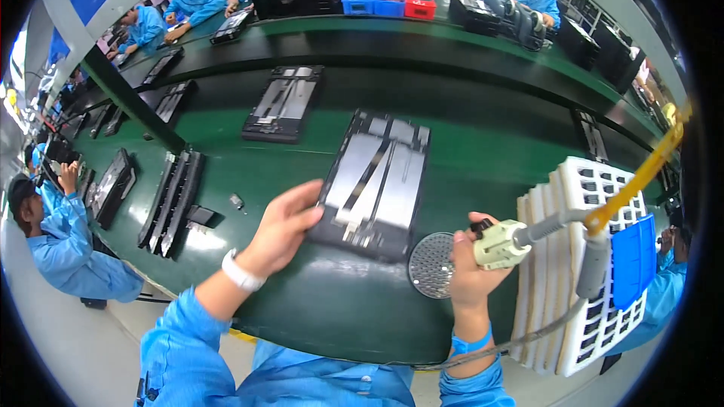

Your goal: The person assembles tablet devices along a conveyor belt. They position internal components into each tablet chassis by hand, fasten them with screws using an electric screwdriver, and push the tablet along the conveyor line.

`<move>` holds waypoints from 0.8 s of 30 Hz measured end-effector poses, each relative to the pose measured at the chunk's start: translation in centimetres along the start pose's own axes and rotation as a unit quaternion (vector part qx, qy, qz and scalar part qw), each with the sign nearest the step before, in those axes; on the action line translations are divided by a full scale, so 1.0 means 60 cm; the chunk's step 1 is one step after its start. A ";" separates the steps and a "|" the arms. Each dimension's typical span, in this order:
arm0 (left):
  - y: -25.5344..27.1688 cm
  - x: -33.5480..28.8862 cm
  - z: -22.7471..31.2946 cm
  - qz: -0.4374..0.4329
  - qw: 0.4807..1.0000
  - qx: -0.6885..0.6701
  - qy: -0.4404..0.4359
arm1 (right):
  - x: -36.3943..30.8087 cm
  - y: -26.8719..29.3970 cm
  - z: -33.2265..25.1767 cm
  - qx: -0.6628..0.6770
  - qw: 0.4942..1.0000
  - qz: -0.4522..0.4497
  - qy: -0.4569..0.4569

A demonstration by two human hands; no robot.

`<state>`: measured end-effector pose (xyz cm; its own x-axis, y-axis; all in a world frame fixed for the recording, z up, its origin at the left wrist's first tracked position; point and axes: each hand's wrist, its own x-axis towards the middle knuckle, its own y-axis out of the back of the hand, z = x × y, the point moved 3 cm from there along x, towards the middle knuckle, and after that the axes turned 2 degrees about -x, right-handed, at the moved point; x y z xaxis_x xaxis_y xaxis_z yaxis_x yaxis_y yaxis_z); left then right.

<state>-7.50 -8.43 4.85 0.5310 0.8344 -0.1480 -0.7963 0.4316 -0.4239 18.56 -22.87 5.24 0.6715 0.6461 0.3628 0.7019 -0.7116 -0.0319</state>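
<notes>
My left hand [280,227] grips the lower left edge of an opened tablet [343,215], its thumb on top. Two silver battery packs with a dark strip between them show in the tablet, which looks slightly tilted. My right hand [477,275] is closed around a pale green electric screwdriver [501,246], just right of the tablet's lower corner. A grey cable runs from the tool's end, beside a yellow hanging strap [641,173]. The screwdriver's tip cannot be made out. Beside my right hand lies a round dish [431,262] of small metallic pieces, partly covered by the hand.
White foam trays [539,256] with dark slots stand stacked at right, a blue piece [633,262] against them. Long black parts [173,203] lie at left, near a small loose part [237,202]. Another opened tablet [283,103] lies farther back. Co-workers in blue surround the green bench.
</notes>
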 end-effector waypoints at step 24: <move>0.169 -0.080 0.068 0.120 0.596 0.768 -0.203 | 0.019 -0.019 -0.019 0.053 0.995 0.080 -0.006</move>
<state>-19.31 -6.62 4.91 0.4821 0.8153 0.3207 -0.3270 -0.1722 0.9292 18.28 -21.64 6.73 0.7786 0.5315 0.3336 0.6070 -0.7727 -0.1857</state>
